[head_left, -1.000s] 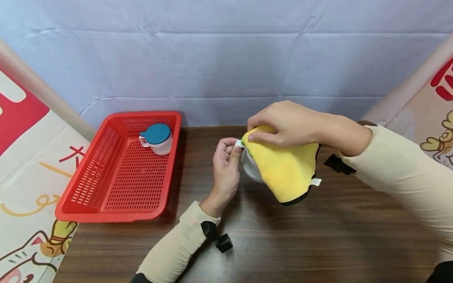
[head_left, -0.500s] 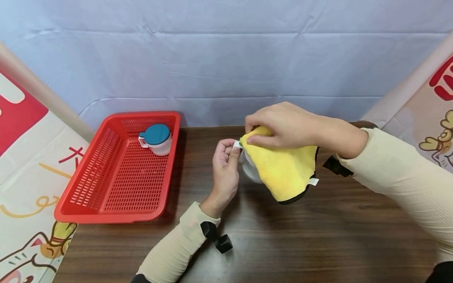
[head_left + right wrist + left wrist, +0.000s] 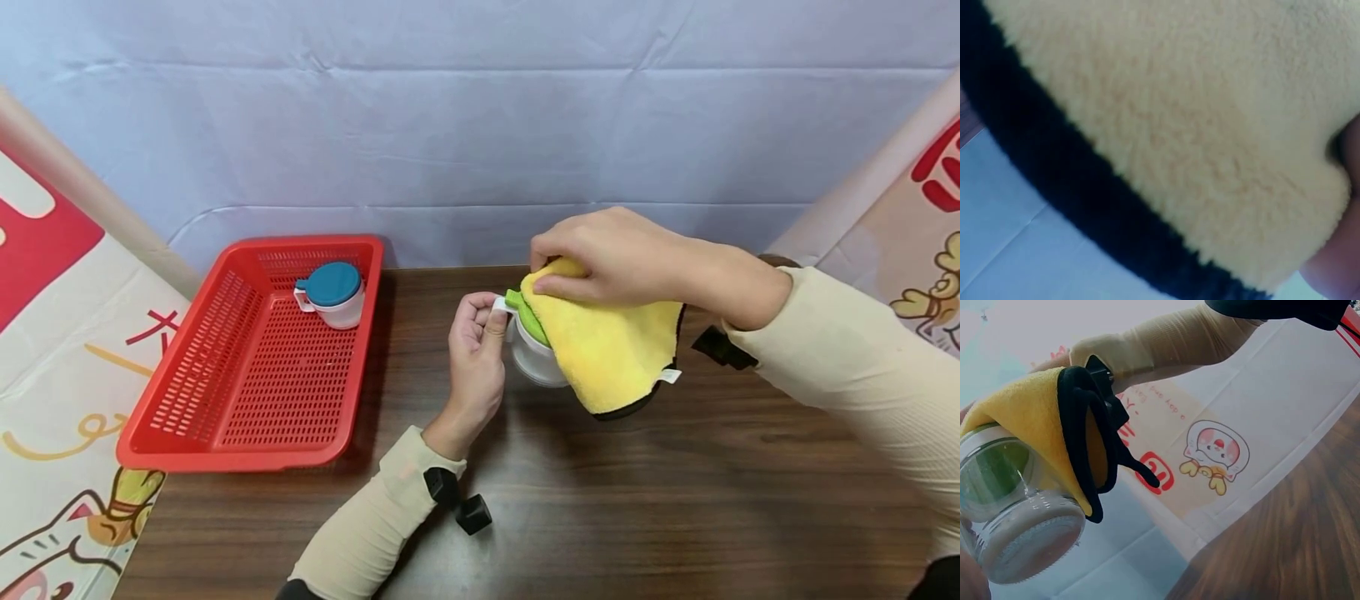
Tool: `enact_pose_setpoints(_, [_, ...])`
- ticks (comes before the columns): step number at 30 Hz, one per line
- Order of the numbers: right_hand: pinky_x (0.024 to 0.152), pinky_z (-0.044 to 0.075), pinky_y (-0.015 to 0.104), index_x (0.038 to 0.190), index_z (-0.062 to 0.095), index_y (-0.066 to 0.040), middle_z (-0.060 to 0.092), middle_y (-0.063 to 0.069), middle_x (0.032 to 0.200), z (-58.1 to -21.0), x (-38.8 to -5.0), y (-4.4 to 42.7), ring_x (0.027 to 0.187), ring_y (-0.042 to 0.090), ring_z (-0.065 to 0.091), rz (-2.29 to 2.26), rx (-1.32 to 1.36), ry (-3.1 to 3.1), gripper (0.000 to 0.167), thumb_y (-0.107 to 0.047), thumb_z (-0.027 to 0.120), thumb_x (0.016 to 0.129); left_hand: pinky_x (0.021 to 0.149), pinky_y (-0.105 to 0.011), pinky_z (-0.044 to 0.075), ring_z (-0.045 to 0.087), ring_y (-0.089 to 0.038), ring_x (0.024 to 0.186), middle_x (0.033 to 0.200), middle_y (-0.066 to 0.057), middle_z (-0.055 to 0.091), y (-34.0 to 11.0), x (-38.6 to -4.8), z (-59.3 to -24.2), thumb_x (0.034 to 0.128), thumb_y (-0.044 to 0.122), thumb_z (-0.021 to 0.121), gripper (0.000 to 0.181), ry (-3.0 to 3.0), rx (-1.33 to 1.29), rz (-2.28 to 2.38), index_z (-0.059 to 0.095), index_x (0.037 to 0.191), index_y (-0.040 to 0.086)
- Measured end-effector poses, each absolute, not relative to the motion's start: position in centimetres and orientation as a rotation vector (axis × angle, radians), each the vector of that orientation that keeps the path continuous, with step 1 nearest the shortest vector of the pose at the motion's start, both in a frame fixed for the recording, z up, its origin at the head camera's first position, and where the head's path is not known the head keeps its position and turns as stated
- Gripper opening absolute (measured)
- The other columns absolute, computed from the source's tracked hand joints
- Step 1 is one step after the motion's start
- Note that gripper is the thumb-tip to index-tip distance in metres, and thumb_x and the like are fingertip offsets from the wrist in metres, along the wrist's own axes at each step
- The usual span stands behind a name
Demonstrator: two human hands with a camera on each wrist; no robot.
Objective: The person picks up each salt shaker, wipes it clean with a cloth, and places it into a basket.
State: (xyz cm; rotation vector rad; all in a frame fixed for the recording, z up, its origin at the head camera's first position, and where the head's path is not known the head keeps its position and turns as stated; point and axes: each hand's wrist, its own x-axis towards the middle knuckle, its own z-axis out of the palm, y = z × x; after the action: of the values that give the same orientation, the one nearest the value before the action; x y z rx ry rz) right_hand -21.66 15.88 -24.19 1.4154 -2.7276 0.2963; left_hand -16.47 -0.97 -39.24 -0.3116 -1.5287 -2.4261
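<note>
A clear seasoning jar [image 3: 536, 364] with a green lid [image 3: 529, 321] is in front of me in the head view. My left hand [image 3: 477, 362] pinches its white handle between thumb and fingers. A yellow cloth [image 3: 611, 350] with black edging drapes over the lid and the jar's right side, hiding much of both. From above, my right hand [image 3: 611, 254] grips this cloth against the lid. The left wrist view shows the jar's round base [image 3: 1032, 540] from below, off the table. Cloth pile [image 3: 1166, 125] and black edging fill most of the right wrist view.
To the left stands a red plastic basket [image 3: 352, 408]. Inside it, at the back right corner, is another jar with a blue lid [image 3: 333, 285]. Everything is on a brown wooden table [image 3: 600, 517], with a pale cloth backdrop [image 3: 480, 125] behind.
My right hand and the cloth have shifted slightly right and up over the last half second, uncovering more of the green lid. My left hand stays nearly still on the handle.
</note>
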Motion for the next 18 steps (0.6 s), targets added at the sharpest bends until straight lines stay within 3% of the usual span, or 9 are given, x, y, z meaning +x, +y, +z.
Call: enact_pose_setpoints(18, [0.070,0.048,0.037,0.089,0.067,-0.026,0.065,-0.011,0.093,-23.9,-22.5,17.5,0.080,0.008,0.057,0.263,1.333,-2.766,0.009,-0.024,0.073,0.096,0.086,-0.022,0.045,0.059,-0.007,0.089,0.085,0.005,0.063,-1.0,-16.6,-39.2,0.1028,-0.004,0.051,0.008,-1.515,-0.286,-2.421,0.052,0.110,-0.007])
